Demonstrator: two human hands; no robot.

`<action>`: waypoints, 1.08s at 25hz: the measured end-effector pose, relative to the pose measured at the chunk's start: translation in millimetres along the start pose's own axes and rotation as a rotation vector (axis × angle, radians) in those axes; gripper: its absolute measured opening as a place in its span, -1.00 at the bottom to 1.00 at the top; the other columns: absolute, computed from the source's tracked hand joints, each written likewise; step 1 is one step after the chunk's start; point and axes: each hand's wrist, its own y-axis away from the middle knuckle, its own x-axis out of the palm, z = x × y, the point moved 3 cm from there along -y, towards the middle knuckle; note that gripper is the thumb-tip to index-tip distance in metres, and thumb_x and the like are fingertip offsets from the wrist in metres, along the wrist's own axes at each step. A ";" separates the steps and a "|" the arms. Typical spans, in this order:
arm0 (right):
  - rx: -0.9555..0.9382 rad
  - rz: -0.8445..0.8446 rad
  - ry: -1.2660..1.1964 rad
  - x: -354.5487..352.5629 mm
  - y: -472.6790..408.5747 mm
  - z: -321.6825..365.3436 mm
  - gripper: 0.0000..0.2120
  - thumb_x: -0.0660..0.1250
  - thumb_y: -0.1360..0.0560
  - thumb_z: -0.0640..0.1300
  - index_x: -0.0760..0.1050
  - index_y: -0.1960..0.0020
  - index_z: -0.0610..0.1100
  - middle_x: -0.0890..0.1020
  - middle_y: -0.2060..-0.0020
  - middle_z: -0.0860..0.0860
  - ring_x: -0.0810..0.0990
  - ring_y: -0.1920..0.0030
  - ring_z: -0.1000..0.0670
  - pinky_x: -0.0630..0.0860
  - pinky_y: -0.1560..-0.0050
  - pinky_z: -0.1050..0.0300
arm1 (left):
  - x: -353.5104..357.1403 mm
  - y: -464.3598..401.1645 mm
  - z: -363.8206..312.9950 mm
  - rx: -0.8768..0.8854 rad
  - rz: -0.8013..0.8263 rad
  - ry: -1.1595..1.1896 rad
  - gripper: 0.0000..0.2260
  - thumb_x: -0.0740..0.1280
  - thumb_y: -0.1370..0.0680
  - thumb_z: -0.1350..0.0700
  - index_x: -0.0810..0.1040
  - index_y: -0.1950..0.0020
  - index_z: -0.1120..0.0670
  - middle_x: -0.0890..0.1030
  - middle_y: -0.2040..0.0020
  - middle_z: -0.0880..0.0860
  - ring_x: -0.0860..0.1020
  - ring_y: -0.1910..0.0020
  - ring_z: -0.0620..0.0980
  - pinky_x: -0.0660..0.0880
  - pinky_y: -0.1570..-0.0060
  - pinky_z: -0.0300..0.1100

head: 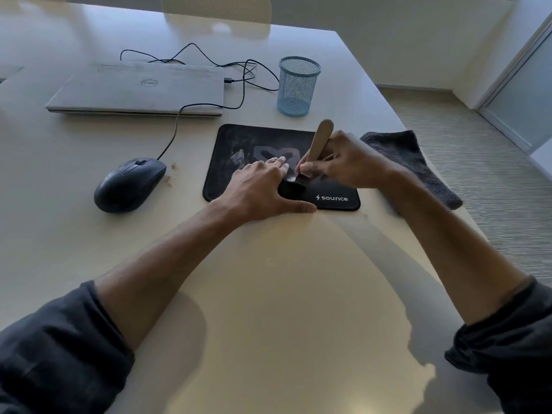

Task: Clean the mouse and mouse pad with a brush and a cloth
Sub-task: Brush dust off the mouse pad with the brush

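A black mouse pad [239,138] with pale dust smears lies in the middle of the table. My left hand [263,189] rests flat on its near half, fingers straight, thumb along the front edge. My right hand [343,164] grips a brush [321,138] by its light wooden handle; the dark bristles touch the pad just beside my left fingers. A black wired mouse [130,185] sits on the table to the left of the pad. A dark grey cloth [412,162] lies to the right of the pad, near the table's right edge.
A shut silver laptop [140,89] lies at the back left, with the mouse cable [209,59] looping behind it. A blue mesh pen cup [297,86] stands behind the pad. Small crumbs [173,167] lie beside the mouse. The table's right edge drops to carpeted floor [478,144].
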 end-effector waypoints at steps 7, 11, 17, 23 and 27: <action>0.089 -0.078 -0.013 -6.8 1.3 -8.9 -0.87 0.46 -0.51 -0.12 0.72 0.00 -0.15 0.75 0.15 -0.03 0.72 0.10 0.00 0.63 -0.09 -0.06 | 0.2 0.6 0.0 0.002 -0.008 0.003 0.08 0.12 -0.23 -0.62 0.29 -0.52 0.10 0.27 -0.53 0.03 0.33 -0.45 0.04 0.38 -0.29 0.02; 0.013 -0.168 -0.142 -3.3 7.4 -2.4 -0.91 0.48 -0.49 -0.12 0.72 0.04 -0.10 0.75 0.19 0.05 0.73 0.18 0.09 0.68 0.02 -0.02 | 0.2 0.0 -0.6 0.015 -0.013 0.000 -0.01 0.15 -0.25 -0.61 0.38 -0.46 0.04 0.33 -0.50 0.05 0.39 -0.40 0.07 0.41 -0.24 0.03; 0.248 -0.365 0.061 -16.1 20.9 -23.8 -0.91 0.50 -0.38 -0.15 0.73 0.14 -0.14 0.73 0.27 -0.04 0.70 0.26 0.01 0.63 0.26 0.17 | -0.8 1.4 0.0 -0.002 -0.019 0.010 0.07 0.15 -0.23 -0.62 0.30 -0.51 0.09 0.28 -0.52 0.01 0.32 -0.46 0.02 0.36 -0.31 0.01; 0.233 -0.415 0.073 -27.0 18.0 -6.4 -0.93 0.49 -0.30 -0.07 0.69 0.30 -0.07 0.65 0.42 0.09 0.59 0.44 0.15 0.46 0.47 0.39 | -1.5 1.8 -0.2 0.007 -0.021 0.013 0.08 0.15 -0.23 -0.61 0.29 -0.52 0.12 0.29 -0.52 0.02 0.33 -0.45 0.02 0.37 -0.31 0.00; 0.240 -0.344 -0.041 -4.9 24.1 -10.4 -0.94 0.52 -0.36 -0.12 0.72 0.21 -0.10 0.69 0.35 0.06 0.59 0.42 0.26 0.50 0.40 0.38 | -0.7 0.9 -0.1 0.004 -0.015 0.006 0.07 0.16 -0.24 -0.61 0.29 -0.52 0.10 0.28 -0.52 0.02 0.33 -0.45 0.02 0.37 -0.30 0.00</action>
